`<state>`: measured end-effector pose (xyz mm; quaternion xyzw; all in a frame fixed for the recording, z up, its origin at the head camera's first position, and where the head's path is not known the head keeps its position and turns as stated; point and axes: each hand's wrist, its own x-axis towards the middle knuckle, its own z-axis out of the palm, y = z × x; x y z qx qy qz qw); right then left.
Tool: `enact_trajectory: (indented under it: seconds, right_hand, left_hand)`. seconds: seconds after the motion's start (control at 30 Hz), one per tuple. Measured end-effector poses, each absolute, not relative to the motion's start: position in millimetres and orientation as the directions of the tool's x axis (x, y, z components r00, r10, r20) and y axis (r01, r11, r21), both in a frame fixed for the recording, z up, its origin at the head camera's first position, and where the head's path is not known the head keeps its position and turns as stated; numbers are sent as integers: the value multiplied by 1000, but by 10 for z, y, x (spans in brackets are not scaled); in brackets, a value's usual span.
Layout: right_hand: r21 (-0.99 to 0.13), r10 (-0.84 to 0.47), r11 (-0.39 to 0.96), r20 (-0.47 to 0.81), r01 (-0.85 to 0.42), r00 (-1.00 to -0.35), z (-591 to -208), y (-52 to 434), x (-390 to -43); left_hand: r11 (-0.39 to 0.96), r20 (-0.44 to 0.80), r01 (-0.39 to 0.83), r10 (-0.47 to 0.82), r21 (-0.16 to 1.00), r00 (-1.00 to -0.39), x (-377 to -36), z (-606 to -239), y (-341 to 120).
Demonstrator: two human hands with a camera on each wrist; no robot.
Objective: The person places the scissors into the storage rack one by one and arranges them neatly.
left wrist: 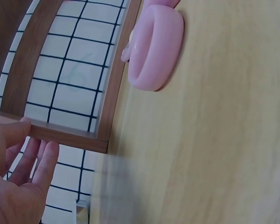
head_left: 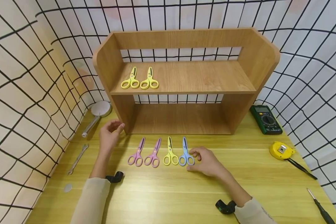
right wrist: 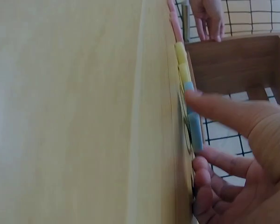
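Note:
My left hand (head_left: 109,135) is at the left side panel of a wooden shelf (head_left: 182,92). In the left wrist view, its thumb touches the panel's edge and the other fingers extend fairly straight beside it. My right hand (head_left: 207,162) is just right of the blue scissors (head_left: 185,152), thumb near a handle loop and fingers loosely bent, with a gap between them. These scissors lie flat, last in a row with yellow scissors (head_left: 170,152) and two pink pairs, one (head_left: 154,154) beside the other (head_left: 137,153).
Two yellow scissors (head_left: 149,79) lie on the upper shelf. At left are a round white-topped object with a handle (head_left: 100,109), a wrench (head_left: 77,159) and a grey disc (head_left: 67,188). At right are a multimeter (head_left: 266,119), tape measure (head_left: 281,151) and screwdriver (head_left: 320,207).

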<state>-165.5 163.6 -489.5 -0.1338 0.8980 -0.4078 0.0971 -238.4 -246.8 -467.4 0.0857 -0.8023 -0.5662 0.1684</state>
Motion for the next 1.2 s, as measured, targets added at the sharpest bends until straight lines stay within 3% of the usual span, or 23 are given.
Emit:
enact_trajectory:
  seconds: [0.17,0.4,0.67,0.93,1.2]
  right_hand:
    - [-717,-297,677,-56,-169,-953,-4908,1600,-1668]
    - [-838,-283,541,-104,-69,-953,-4833,1676,-1667]
    - [-859,-262,509,-98,-51,-960,-4660,1766,-1580]
    - [-886,-290,453,-36,-104,-956,-4069,1786,-1438]
    - [-936,-295,275,134,-218,-946,-3251,1721,-1486]
  left_hand:
    - [355,175,49,-332,934,-927,-2371,-4678,-2456]
    - [354,174,48,-335,934,-926,-2369,-4684,-2455]
    - [368,192,58,-339,928,-921,-2362,-4699,-2454]
    - [372,197,60,-343,926,-919,-2358,-4692,-2443]
    - [358,187,52,-355,932,-916,-2358,-4685,-2426]
